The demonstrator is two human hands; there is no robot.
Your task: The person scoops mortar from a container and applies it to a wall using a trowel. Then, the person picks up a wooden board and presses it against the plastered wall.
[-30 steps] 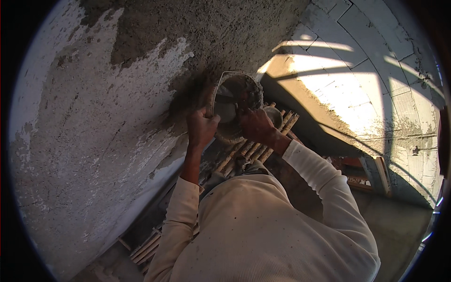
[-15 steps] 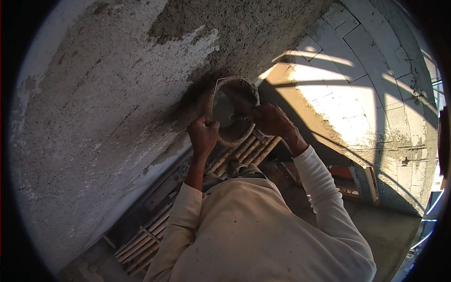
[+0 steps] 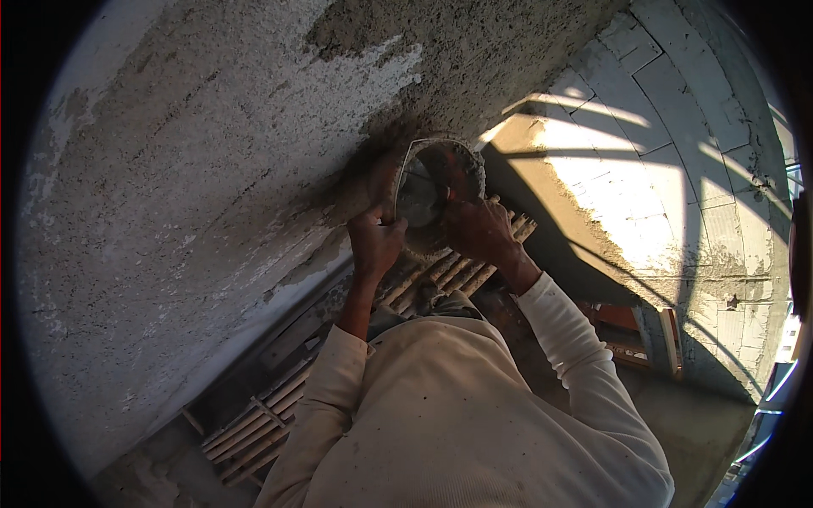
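Note:
A mortar-crusted round bucket (image 3: 479,166) is tipped with its mouth facing me, close against the wall. Its thin wire handle (image 3: 400,179) runs along the left side of the rim. My left hand (image 3: 377,247) is closed on that left edge, thumb on the near side. At the mouth's right side, my right hand (image 3: 483,230) is closed with its knuckles up and its fingers reaching into the opening. Whatever it grips is hidden in shadow. Some grey stuff shows inside the bucket, but its amount cannot be made out.
A rough plastered wall (image 3: 169,195) rises on the left, with a darker mortar patch (image 3: 483,68) above the bucket. Sunlit block wall (image 3: 677,127) stands to the right. Wooden poles (image 3: 470,275) lie beneath my hands; more slats (image 3: 254,432) are at lower left.
The bucket and both hands sit slightly farther right in the view. My right hand has moved from the rim's right edge inward and down, over the bucket's mouth. My left hand keeps its hold.

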